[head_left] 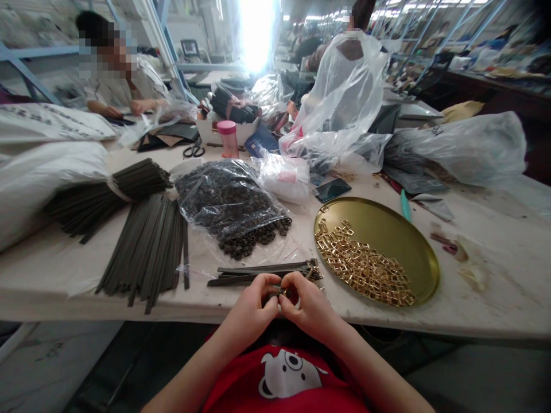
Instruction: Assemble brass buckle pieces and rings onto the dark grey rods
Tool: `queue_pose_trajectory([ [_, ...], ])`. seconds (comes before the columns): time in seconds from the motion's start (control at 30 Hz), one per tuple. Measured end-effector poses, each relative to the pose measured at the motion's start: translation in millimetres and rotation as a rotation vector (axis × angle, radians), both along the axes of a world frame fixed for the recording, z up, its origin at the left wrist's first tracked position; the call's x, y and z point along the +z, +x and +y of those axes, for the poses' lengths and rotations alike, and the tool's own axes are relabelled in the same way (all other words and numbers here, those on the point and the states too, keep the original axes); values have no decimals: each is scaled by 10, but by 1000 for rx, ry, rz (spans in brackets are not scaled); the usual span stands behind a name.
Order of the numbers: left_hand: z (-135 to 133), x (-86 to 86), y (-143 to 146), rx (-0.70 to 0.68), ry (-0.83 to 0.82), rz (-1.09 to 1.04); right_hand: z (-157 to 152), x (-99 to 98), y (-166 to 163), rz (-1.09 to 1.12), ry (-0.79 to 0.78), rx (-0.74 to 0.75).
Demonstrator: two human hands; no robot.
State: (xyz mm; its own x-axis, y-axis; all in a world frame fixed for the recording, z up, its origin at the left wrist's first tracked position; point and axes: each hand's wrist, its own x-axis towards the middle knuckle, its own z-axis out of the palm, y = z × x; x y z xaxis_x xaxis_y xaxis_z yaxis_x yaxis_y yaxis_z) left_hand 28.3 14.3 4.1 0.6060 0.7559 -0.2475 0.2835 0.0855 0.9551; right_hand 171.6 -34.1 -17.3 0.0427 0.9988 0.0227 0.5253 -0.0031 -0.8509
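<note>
My left hand [253,304] and my right hand [312,307] meet at the front edge of the table, fingertips pinched together. Between them is a small dark strap loop [273,293] with a gold buckle [286,292] at its right; the fingers cover most of both. Just beyond lies a short stack of dark straps [253,271], some with gold buckles at their right ends. On the right, a round golden tray [396,229] holds a heap of small rectangular gold buckles [365,264].
A clear bag [224,195] spills small dark loops [249,241]. Dark strips [142,252] lie fanned out, beside a tied bundle [129,183]. Behind are scissors [193,151], a pink-lidded jar [227,137], a phone [332,190] and plastic bags. A co-worker [124,86] sits at far left.
</note>
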Motion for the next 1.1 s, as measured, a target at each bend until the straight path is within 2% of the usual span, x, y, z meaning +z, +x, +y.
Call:
queue_pose_trajectory([
  [0.1, 13, 35, -22, -19, 157, 130, -6, -4, 8, -65, 49, 93],
  [0.2, 27, 44, -30, -45, 153, 148, -23, -13, 2, -40, 27, 89],
  [0.37, 51, 11, -49, -81, 45, 24, -32, -31, -11, 140, -87, 28],
  [0.6, 128, -100, -174, -82, -182, 35, -52, -61, -19, 256, -76, -83],
  [0.73, 121, -125, -154, -17, -347, -18, -77, -86, -36, 296, -100, -95],
  [0.8, 102, -112, -127, 27, -408, -49, -82, -100, -48, 407, -166, -81],
  [0.97, 70, -53, -106, 105, -476, -100, -58, -93, -80, 864, -375, -28],
  [1.1, 51, -65, -126, 114, -499, -157, -33, -24, -88, 947, -426, -14],
])
